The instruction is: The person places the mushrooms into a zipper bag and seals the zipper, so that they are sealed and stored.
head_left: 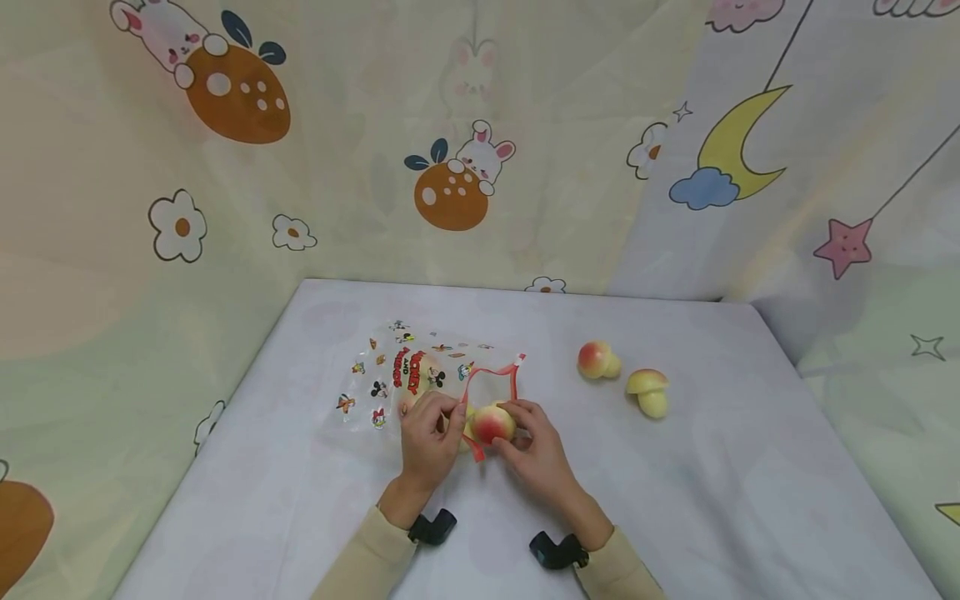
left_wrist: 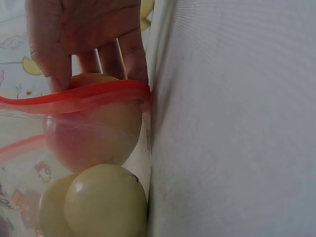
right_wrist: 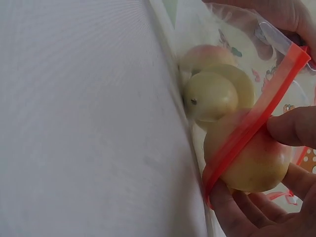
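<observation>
A clear zip bag [head_left: 386, 379] with cartoon prints and a red zip edge lies on the table, its mouth turned to the right. My left hand [head_left: 429, 437] pinches the bag by its mouth. At that opening my right hand [head_left: 543, 454] holds a mushroom [head_left: 493, 424] with a red-and-yellow cap, thumb on one side and fingers on the other. The right wrist view shows this mushroom [right_wrist: 266, 165] partly behind the red zip edge [right_wrist: 256, 118]. More pale yellow mushrooms [right_wrist: 210, 96] are inside the bag, seen through the plastic. Their exact number is hidden.
Two more mushrooms lie to the right on the white table [head_left: 720, 467]: one with a reddish cap [head_left: 595, 359], one with a yellower cap [head_left: 648, 383]. A printed cloth [head_left: 570, 167] stands behind and around the table. Black wrist cameras [head_left: 433, 527] are strapped to both wrists.
</observation>
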`<state>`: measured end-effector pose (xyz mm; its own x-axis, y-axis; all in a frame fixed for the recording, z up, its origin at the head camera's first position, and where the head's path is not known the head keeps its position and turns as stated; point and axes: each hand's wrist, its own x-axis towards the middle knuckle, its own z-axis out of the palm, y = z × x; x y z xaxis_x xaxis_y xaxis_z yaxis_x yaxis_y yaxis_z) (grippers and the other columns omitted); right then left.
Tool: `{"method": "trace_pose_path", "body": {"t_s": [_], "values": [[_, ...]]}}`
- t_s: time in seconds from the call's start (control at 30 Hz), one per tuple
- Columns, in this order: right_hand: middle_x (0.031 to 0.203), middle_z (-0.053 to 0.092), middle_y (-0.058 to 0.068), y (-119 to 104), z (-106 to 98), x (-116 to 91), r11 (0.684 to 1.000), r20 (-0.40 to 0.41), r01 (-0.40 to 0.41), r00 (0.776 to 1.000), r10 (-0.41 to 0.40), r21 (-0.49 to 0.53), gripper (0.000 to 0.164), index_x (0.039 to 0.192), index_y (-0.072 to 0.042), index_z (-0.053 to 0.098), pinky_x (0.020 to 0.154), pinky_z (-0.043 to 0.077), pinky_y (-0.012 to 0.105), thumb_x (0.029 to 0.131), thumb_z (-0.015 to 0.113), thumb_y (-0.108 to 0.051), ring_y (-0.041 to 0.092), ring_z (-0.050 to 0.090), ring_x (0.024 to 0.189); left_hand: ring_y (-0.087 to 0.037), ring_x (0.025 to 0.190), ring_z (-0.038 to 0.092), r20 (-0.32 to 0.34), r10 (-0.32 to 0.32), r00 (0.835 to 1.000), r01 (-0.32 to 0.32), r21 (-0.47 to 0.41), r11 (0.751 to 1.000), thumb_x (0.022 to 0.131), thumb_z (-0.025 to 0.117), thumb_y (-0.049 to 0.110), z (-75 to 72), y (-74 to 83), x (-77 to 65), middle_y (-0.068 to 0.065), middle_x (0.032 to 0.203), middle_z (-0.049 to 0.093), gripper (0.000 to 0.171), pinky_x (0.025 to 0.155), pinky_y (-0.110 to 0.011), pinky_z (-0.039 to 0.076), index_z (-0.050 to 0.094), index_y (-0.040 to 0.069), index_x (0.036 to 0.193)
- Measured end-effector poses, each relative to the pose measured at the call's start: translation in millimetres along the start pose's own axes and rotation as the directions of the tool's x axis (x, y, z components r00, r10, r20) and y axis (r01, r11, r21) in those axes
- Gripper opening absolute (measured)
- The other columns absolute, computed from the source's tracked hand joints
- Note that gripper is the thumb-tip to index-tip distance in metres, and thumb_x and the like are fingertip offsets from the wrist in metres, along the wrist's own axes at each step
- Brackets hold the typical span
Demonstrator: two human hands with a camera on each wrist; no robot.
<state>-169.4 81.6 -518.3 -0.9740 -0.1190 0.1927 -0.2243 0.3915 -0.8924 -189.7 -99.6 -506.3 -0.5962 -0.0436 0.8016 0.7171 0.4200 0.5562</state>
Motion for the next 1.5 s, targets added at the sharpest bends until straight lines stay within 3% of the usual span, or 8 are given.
{"method": "trace_pose_path", "body": {"t_s": [0.53, 0.73, 0.87, 1.0, 1.13, 1.23, 1.37, 1.5], "values": [[0.127, 0.06, 0.002, 3.8, -7.5, 0.9, 0.999, -0.032, 0.009, 0.999, -0.01, -0.033, 0.041, 0.127, -0.013, 0.062, 0.081, 0.055, 0.03, 0.087, 0.072, -0.01, 0.02, 0.065, 0.101, -0.014, 0.061, 0.048, 0.0, -0.005, 1.0, 0.005, -0.002, 1.0, 0.087, 0.065, 0.003, 2.2, -1.8, -1.0, 0.0, 0.071, 0.059, 0.011, 0.057, -0.017, 0.038, 0.062, 0.008, 0.078], [0.124, 0.062, -0.002, 5.9, -26.9, 4.6, 0.998, -0.086, -0.02, 0.996, 0.015, -0.055, 0.034, 0.124, -0.013, 0.063, 0.084, 0.055, 0.035, 0.091, 0.069, -0.014, 0.02, 0.064, 0.103, -0.016, 0.06, 0.048, -0.001, -0.012, 1.0, 0.012, -0.004, 1.0, 0.086, 0.066, 0.002, 2.4, -3.9, -3.0, 0.0, 0.071, 0.06, 0.011, 0.057, -0.017, 0.039, 0.063, 0.008, 0.078], [0.121, 0.063, 0.0, 10.6, -48.6, 9.5, 0.997, -0.192, -0.044, 0.981, 0.032, -0.061, 0.029, 0.121, -0.011, 0.064, 0.084, 0.054, 0.028, 0.092, 0.067, -0.014, 0.02, 0.063, 0.103, -0.015, 0.06, 0.047, 0.003, -0.02, 1.0, 0.02, -0.006, 1.0, 0.087, 0.066, 0.002, 2.9, -4.4, -3.4, 0.0, 0.071, 0.06, 0.011, 0.057, -0.017, 0.039, 0.063, 0.008, 0.078], [0.113, 0.067, 0.01, 21.9, -71.9, 13.8, 0.998, -0.367, 0.0, 0.93, -0.021, -0.059, 0.026, 0.114, -0.004, 0.066, 0.078, 0.05, 0.015, 0.088, 0.069, -0.004, 0.027, 0.065, 0.097, -0.014, 0.06, 0.047, 0.005, -0.033, 0.999, 0.033, -0.004, 0.999, 0.087, 0.066, 0.003, 2.9, -3.8, -3.2, 0.0, 0.071, 0.06, 0.011, 0.058, -0.016, 0.039, 0.063, 0.009, 0.079], [0.104, 0.067, 0.02, 35.6, -92.4, 16.3, 0.993, -0.521, 0.072, 0.847, -0.108, -0.089, 0.028, 0.107, 0.004, 0.067, 0.072, 0.047, 0.008, 0.08, 0.071, 0.007, 0.034, 0.063, 0.09, -0.014, 0.061, 0.048, 0.004, -0.043, 0.999, 0.043, 0.001, 0.999, 0.087, 0.067, 0.003, 2.8, -2.8, -3.3, -0.001, 0.071, 0.061, 0.011, 0.058, -0.015, 0.039, 0.064, 0.008, 0.079], [0.103, 0.066, 0.017, 45.3, -106.2, 17.2, 0.983, -0.605, 0.093, 0.778, -0.169, -0.155, 0.029, 0.105, 0.005, 0.067, 0.072, 0.045, 0.008, 0.077, 0.07, 0.012, 0.031, 0.059, 0.088, -0.014, 0.062, 0.048, 0.006, -0.04, 0.999, 0.04, 0.001, 0.999, 0.087, 0.067, 0.003, 2.7, -2.5, -3.1, -0.001, 0.072, 0.061, 0.01, 0.059, -0.015, 0.039, 0.064, 0.008, 0.079], [0.107, 0.067, 0.012, 56.5, -121.9, 17.3, 0.966, -0.682, 0.044, 0.7, -0.213, -0.255, 0.028, 0.103, 0.002, 0.069, 0.076, 0.044, 0.02, 0.076, 0.07, 0.01, 0.023, 0.058, 0.095, -0.013, 0.062, 0.047, 0.006, -0.035, 0.999, 0.035, -0.003, 0.999, 0.087, 0.067, 0.002, 3.2, -3.3, -3.5, -0.001, 0.072, 0.061, 0.01, 0.059, -0.016, 0.04, 0.064, 0.008, 0.08], [0.115, 0.062, 0.018, 63.4, -130.8, 17.4, 0.963, -0.73, -0.038, 0.66, -0.176, -0.266, 0.031, 0.105, 0.001, 0.069, 0.086, 0.038, 0.042, 0.074, 0.07, 0.004, 0.033, 0.055, 0.11, -0.013, 0.062, 0.047, 0.007, -0.034, 0.999, 0.034, 0.0, 0.999, 0.087, 0.066, 0.002, 2.9, -4.2, -3.3, -0.001, 0.071, 0.061, 0.01, 0.058, -0.016, 0.04, 0.064, 0.008, 0.079]]}}
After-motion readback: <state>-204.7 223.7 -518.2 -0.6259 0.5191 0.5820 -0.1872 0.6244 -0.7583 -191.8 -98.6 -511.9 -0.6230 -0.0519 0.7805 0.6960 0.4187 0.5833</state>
